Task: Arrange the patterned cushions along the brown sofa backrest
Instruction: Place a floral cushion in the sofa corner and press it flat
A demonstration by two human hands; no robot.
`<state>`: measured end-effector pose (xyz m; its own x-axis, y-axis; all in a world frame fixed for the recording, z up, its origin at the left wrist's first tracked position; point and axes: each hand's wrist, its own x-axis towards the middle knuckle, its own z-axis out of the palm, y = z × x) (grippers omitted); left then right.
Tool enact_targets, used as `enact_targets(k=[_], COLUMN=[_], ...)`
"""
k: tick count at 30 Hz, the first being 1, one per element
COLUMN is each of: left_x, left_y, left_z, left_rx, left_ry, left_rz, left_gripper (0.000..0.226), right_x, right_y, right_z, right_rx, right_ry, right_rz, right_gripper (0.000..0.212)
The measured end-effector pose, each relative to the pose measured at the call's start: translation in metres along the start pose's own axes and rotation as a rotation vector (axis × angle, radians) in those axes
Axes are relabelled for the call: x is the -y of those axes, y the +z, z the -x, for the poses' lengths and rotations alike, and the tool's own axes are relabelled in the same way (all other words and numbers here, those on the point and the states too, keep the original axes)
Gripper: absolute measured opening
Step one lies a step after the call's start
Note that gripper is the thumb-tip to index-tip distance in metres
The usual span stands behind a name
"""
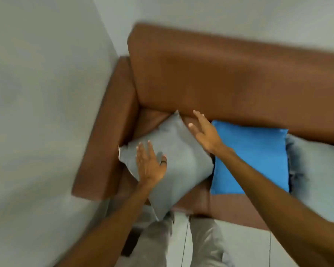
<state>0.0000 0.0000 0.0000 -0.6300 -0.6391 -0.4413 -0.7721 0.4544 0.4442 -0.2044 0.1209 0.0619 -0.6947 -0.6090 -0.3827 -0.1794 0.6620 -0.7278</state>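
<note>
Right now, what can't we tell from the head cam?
- Cushion patterns: motion blur smears the grey cushion and blue cushion.
- Third cushion: cut by the right edge.
- Contact: left hand and right hand are spread open; whether they touch is unclear.

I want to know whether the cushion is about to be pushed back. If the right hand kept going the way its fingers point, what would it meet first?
Probably the brown sofa backrest: the right hand, open above the grey cushion, points up-left toward it. Depth is unclear through the blur.
</note>
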Motion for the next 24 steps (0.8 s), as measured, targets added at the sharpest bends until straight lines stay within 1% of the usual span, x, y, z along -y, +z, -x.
enact_targets(k=[2, 3, 4, 5, 6, 7, 9, 11, 13, 15, 16, 17, 18, 19, 21, 22, 23, 24], left_x=[0.031, 0.048, 0.059, 0.069, 0.073, 0.077, 0.078, 0.083, 0.088, 0.085, 0.08, 0.073, 0.067, 0.064, 0.06, 0.054, 0.046, 0.033], left_y=[0.04, 0.059, 0.07, 0.082, 0.088, 0.093, 0.087, 0.072, 0.044, 0.005, -0.016, -0.035, -0.053, -0.067, -0.095, -0.104, -0.111, -0.114], left_z=[0.002, 0.006, 0.012, 0.014, 0.015, 0.012, 0.005, 0.004, -0.001, -0.02, -0.033, -0.047, -0.061, -0.074, -0.093, -0.104, -0.114, -0.128], left_rx=[-0.1, -0.135, -0.141, -0.146, -0.136, -0.138, -0.138, -0.099, -0.018, 0.043, 0.077, 0.139, 0.206, 0.229, 0.151, 0.136, 0.138, 0.12], left_ry=[-0.246, -0.371, -0.462, -0.51, -0.522, -0.501, -0.397, -0.323, -0.27, -0.179, -0.14, -0.12, -0.11, -0.112, -0.089, -0.068, -0.034, -0.009], left_rz=[0.089, 0.173, 0.314, 0.495, 0.659, 0.782, 0.868, 0.815, 0.697, 0.658, 0.691, 0.749, 0.828, 0.943, 1.125, 1.142, 1.101, 1.012], left_gripper=[0.098, 0.103, 0.109, 0.114, 0.118, 0.119, 0.115, 0.106, 0.095, 0.075, 0.064, 0.055, 0.052, 0.055, 0.064, 0.067, 0.067, 0.061], right_x=[-0.039, -0.061, -0.08, -0.101, -0.115, -0.13, -0.147, -0.149, -0.137, -0.119, -0.112, -0.107, -0.101, -0.094, -0.079, -0.073, -0.068, -0.066], right_y=[0.03, 0.045, 0.058, 0.073, 0.081, 0.088, 0.09, 0.08, 0.058, 0.027, 0.013, 0.0, -0.014, -0.025, -0.04, -0.042, -0.042, -0.039], right_z=[-0.019, -0.026, -0.031, -0.038, -0.04, -0.045, -0.048, -0.04, -0.021, -0.002, 0.005, 0.009, 0.01, 0.008, -0.002, -0.012, -0.023, -0.036], right_rx=[0.104, 0.158, 0.19, 0.189, 0.179, 0.163, 0.192, 0.239, 0.254, 0.246, 0.208, 0.148, 0.082, 0.022, -0.099, -0.171, -0.245, -0.32], right_ry=[0.167, 0.257, 0.346, 0.413, 0.474, 0.512, 0.525, 0.498, 0.477, 0.427, 0.397, 0.37, 0.368, 0.374, 0.38, 0.38, 0.4, 0.427], right_rz=[-0.034, -0.059, -0.083, -0.116, -0.153, -0.175, -0.209, -0.245, -0.286, -0.322, -0.337, -0.396, -0.489, -0.58, -0.673, -0.692, -0.682, -0.658], right_gripper=[0.07, 0.072, 0.075, 0.077, 0.08, 0.083, 0.087, 0.084, 0.079, 0.079, 0.076, 0.066, 0.052, 0.047, 0.063, 0.06, 0.054, 0.052])
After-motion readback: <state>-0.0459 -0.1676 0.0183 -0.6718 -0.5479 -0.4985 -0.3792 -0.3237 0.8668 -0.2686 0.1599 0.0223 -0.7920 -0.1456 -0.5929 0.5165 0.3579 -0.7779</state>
